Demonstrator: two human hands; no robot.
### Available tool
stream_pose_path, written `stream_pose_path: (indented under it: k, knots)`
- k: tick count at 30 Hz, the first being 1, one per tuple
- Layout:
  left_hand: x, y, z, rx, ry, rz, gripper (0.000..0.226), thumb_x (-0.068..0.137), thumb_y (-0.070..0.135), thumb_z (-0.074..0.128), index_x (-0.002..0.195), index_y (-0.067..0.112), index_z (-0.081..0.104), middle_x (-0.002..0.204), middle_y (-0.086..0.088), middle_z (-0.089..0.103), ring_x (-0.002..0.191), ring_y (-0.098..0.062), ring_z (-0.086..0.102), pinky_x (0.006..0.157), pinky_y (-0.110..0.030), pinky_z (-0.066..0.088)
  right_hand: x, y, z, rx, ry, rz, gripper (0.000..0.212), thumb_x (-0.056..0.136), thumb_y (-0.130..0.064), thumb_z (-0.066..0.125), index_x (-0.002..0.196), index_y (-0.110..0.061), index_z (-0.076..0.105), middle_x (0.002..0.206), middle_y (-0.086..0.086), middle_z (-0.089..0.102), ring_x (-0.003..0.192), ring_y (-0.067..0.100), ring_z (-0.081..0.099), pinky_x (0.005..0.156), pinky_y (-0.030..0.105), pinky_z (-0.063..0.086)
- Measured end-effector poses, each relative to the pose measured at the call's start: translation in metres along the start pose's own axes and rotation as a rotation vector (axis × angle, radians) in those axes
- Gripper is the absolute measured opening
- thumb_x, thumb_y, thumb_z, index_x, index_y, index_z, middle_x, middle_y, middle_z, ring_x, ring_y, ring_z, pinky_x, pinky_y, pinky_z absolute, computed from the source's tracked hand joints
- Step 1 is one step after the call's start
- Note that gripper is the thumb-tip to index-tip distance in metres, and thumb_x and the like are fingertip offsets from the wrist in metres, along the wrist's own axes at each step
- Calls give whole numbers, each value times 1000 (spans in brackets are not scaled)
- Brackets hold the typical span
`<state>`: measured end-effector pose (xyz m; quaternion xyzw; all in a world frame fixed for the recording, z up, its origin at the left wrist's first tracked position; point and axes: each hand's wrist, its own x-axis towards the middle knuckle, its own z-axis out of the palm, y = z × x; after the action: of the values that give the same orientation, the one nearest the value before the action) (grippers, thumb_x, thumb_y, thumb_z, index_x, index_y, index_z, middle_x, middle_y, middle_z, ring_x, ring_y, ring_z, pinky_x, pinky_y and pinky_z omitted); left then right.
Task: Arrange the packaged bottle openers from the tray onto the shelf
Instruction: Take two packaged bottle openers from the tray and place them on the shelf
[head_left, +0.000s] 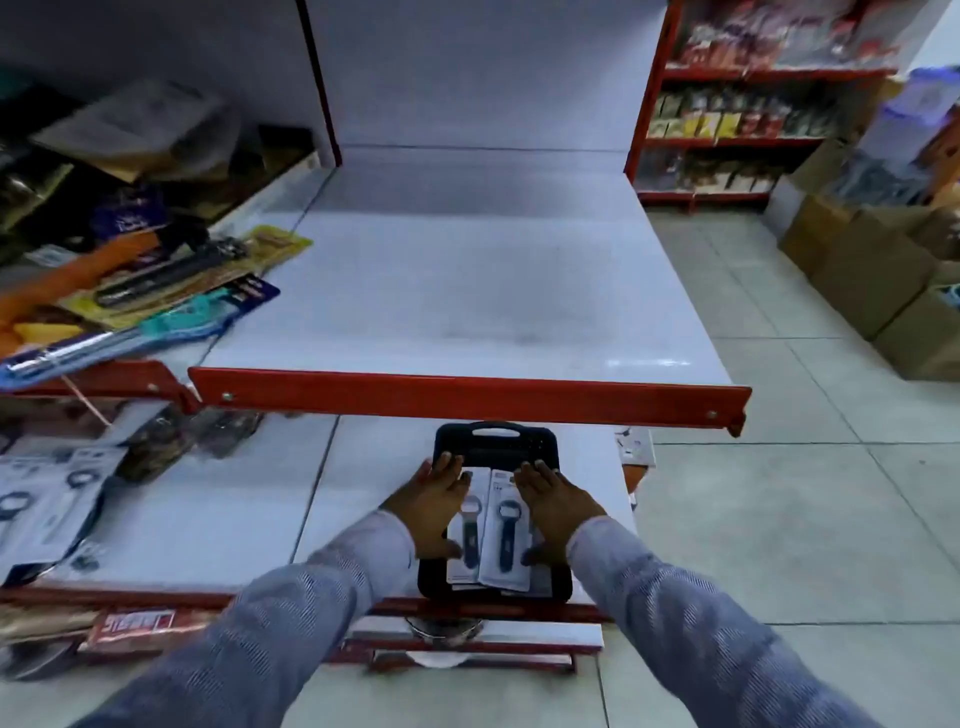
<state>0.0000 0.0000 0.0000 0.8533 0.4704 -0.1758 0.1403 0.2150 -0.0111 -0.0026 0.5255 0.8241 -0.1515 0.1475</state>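
Observation:
A black tray (496, 441) with a handle slot lies on the lower white shelf (363, 467), under the red lip of the upper shelf (467, 291). On the tray lie packaged bottle openers (496, 535), white cards with dark blue openers, overlapping side by side. My left hand (434, 501) rests flat along the left side of the packages, thumb at the tray's left edge. My right hand (553, 501) rests flat along their right side. Both hands have fingers stretched forward and touch the packages; neither is closed around anything.
The upper shelf has a red front rail (467, 397). Packaged kitchen tools (156, 291) lie piled on the left shelf. More carded openers (41, 499) lie lower left. Cardboard boxes (872, 270) stand on the tiled floor at right, with stocked red shelving (737, 104) behind.

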Motion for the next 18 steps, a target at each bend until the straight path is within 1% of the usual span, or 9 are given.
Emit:
stream_pose_path:
  k: [3, 5, 7, 9, 10, 12, 14, 16, 18]
  knots:
    - [27, -8, -10, 65, -81, -43, 116, 78, 55, 73, 155, 1, 5, 166, -21, 3, 154, -38, -1, 127, -50, 0, 28, 5, -7, -6, -167, 68, 137, 61, -55, 83, 151, -3, -5, 163, 15, 2, 150, 31, 5, 122, 41, 12]
    - [38, -8, -17, 104, -108, -39, 123, 72, 59, 76, 154, 0, 6, 165, -22, 6, 153, -39, -1, 126, -52, -3, 39, 6, -13, -52, -144, 77, 136, 58, -53, 86, 151, 0, 0, 159, 21, 15, 147, 36, 16, 121, 43, 19]
    - [49, -12, -6, 150, -144, -20, 127, 67, 62, 77, 154, -1, 10, 164, -22, 11, 153, -40, -1, 124, -57, -7, 50, 3, -6, -75, -116, 81, 123, 64, -45, 85, 149, 2, 9, 153, 25, 29, 141, 40, 30, 118, 45, 27]
    - [53, -15, -3, 190, -112, -8, 124, 63, 61, 80, 152, 0, 18, 162, -21, 21, 153, -40, 1, 120, -62, -10, 50, 2, -7, -87, -39, 85, 105, 71, -35, 81, 147, 2, 19, 147, 23, 39, 134, 40, 39, 113, 46, 36]
    - [53, -17, -1, 187, -90, -1, 120, 64, 59, 81, 151, 1, 23, 160, -19, 26, 153, -39, 2, 119, -64, -10, 52, 1, -6, -76, -31, 92, 105, 68, -36, 83, 146, 0, 23, 146, 21, 40, 133, 39, 40, 111, 46, 38]
    - [50, -21, -1, 142, -39, -1, 111, 66, 54, 81, 149, 3, 28, 157, -18, 32, 153, -37, 5, 120, -63, -10, 49, 1, -10, -78, -37, 89, 120, 50, -44, 91, 145, -6, 27, 142, 19, 40, 130, 37, 41, 106, 45, 43]
    - [44, -26, -6, 63, 35, -3, 99, 71, 46, 81, 147, 5, 32, 152, -17, 36, 151, -35, 15, 122, -59, -7, 41, -1, -18, -25, -13, 93, 115, 49, -38, 92, 143, -11, 32, 140, 17, 40, 128, 36, 42, 100, 46, 47]
    - [32, -28, -12, -58, 132, -16, 85, 75, 32, 80, 145, 8, 38, 146, -15, 42, 143, -34, 31, 125, -53, 6, 29, -4, -31, 42, 40, 91, 95, 58, -25, 89, 139, -15, 40, 138, 16, 42, 124, 36, 48, 97, 46, 51]
    - [13, -22, -19, -261, 217, -30, 69, 78, 15, 77, 140, 12, 48, 140, -15, 49, 129, -33, 46, 115, -43, 36, 14, -8, -44, 140, 107, 59, 71, 69, -14, 81, 133, -16, 50, 135, 14, 49, 119, 34, 54, 96, 42, 51]
